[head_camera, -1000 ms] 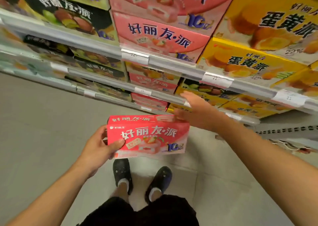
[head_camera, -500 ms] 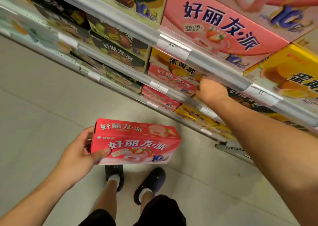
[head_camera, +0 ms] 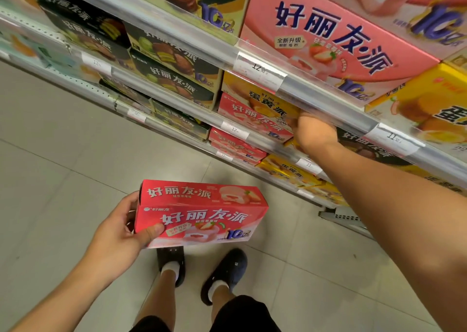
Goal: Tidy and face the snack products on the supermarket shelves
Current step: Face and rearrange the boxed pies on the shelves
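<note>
My left hand [head_camera: 118,233] grips the left end of a pink strawberry pie box [head_camera: 202,213], held level above the floor in front of the shelves. My right hand [head_camera: 313,129] reaches into the second shelf, under the rail [head_camera: 328,99] of the shelf above. Its fingers are hidden behind that rail and blurred, so I cannot tell whether they hold anything. Just left of it a yellow egg-yolk pie box [head_camera: 255,94] lies on top of a pink box [head_camera: 252,119]. A dark chocolate pie box [head_camera: 366,147] sits to the right of the wrist.
Dark green matcha-chocolate boxes [head_camera: 171,76] fill the shelves to the left. Large pink [head_camera: 336,36] and yellow [head_camera: 424,104] boxes stand on the upper shelf. Further pink and yellow boxes [head_camera: 285,170] sit on the lowest shelves. Grey floor tiles [head_camera: 50,167] and my feet lie below.
My right hand has gone from the shelf edge deeper in under the upper rail. The view has shifted closer to the shelves. My left hand keeps holding the pink box.
</note>
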A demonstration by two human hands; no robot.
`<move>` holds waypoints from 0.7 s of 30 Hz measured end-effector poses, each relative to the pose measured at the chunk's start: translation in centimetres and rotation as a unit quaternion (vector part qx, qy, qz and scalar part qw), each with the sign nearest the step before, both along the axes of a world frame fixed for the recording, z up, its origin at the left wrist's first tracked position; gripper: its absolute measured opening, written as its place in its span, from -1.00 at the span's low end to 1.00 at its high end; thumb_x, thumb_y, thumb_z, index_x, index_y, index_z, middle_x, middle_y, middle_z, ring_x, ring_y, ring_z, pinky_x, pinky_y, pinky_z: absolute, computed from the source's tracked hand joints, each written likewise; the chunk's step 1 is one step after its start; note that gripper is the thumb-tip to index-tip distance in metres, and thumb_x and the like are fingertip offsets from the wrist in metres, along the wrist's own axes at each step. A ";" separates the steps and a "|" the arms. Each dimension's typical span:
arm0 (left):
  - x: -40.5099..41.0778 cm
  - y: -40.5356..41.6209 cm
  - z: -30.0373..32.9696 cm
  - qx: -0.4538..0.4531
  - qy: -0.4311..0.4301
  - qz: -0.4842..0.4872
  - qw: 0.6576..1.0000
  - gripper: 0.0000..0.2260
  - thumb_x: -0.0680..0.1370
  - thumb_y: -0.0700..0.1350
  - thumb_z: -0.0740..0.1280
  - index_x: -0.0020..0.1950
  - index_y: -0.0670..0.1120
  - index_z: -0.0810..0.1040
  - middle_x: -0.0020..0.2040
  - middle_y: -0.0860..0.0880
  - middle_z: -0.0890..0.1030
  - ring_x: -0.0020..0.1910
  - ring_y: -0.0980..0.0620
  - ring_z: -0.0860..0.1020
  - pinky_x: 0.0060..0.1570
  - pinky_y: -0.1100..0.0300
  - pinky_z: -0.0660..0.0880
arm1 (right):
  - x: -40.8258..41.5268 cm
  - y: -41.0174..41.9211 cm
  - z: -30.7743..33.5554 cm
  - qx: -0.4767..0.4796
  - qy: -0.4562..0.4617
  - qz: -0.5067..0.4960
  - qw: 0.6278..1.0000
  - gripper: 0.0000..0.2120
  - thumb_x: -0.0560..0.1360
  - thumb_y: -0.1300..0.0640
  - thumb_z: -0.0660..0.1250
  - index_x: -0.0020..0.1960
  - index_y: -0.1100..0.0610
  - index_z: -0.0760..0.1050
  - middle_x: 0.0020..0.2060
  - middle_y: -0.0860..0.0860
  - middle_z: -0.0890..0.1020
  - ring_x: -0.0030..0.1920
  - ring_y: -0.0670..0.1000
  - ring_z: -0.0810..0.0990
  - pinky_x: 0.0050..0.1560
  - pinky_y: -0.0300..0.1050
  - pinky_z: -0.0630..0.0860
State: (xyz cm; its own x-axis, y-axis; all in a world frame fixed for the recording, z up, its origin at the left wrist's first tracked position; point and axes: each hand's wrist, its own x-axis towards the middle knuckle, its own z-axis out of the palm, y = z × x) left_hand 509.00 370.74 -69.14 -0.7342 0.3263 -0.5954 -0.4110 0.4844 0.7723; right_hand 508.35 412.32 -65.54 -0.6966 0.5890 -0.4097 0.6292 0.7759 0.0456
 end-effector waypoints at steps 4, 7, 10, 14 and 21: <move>0.1 -0.1 0.0 -0.005 0.011 -0.001 1.000 -0.42 0.40 -0.18 0.52 0.08 0.47 0.42 0.02 0.27 0.62 0.08 0.06 0.59 -0.06 -0.03 0.61 | 0.5 -0.8 -0.1 0.032 0.048 -0.004 0.998 -0.62 0.60 -0.03 0.25 -0.34 0.06 0.28 -0.42 0.02 0.42 -0.35 0.10 0.48 -0.27 -0.07 0.36; 0.2 -0.5 -0.2 -0.015 0.020 0.005 1.000 -0.43 0.40 -0.20 0.52 0.05 0.44 0.42 0.01 0.28 0.60 0.06 0.09 0.57 -0.08 -0.02 0.61 | 0.8 -1.9 0.2 0.007 0.092 -0.044 0.995 -0.63 0.56 -0.09 0.29 -0.31 0.08 0.31 -0.36 0.05 0.48 -0.21 0.14 0.56 -0.14 0.03 0.49; 0.3 -1.3 -0.2 -0.034 0.032 0.013 0.999 -0.48 0.40 -0.21 0.52 0.11 0.31 0.39 0.03 0.19 0.59 0.01 0.09 0.58 -0.24 0.19 0.59 | 1.9 -3.4 0.7 -0.015 0.154 -0.065 0.986 -0.73 0.49 -0.05 0.41 -0.05 0.13 0.43 -0.06 0.10 0.55 0.09 0.19 0.50 0.19 0.20 0.43; -0.9 -1.5 -0.5 -0.074 0.047 0.001 0.996 -0.48 0.43 -0.20 0.51 0.20 0.18 0.34 0.01 0.15 0.57 -0.02 0.12 0.57 -0.18 0.17 0.55 | 5.8 -5.4 2.7 -0.141 0.208 -0.082 0.964 -0.43 0.32 0.02 0.53 0.26 0.06 0.40 0.08 0.03 0.42 0.17 0.10 0.39 0.12 0.02 0.41; -7.8 4.4 -2.4 -0.054 0.083 -0.053 0.994 -0.48 0.45 -0.24 0.49 0.27 0.08 0.33 0.07 0.01 0.60 0.07 -0.08 0.61 -0.03 -0.04 0.60 | 14.8 -6.6 7.7 -0.314 0.211 -0.090 0.921 -0.35 0.25 0.14 0.63 0.14 -0.32 0.40 0.06 -0.18 0.48 0.14 -0.07 0.48 0.15 -0.04 0.49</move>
State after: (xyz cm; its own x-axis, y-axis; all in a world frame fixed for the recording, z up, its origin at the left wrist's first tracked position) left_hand 501.22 375.09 -71.54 -0.7902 0.3472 -0.5050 -0.2247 0.6025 0.7658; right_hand 523.16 405.70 -57.86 -0.7857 0.4499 -0.4246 0.6098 0.4475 -0.6541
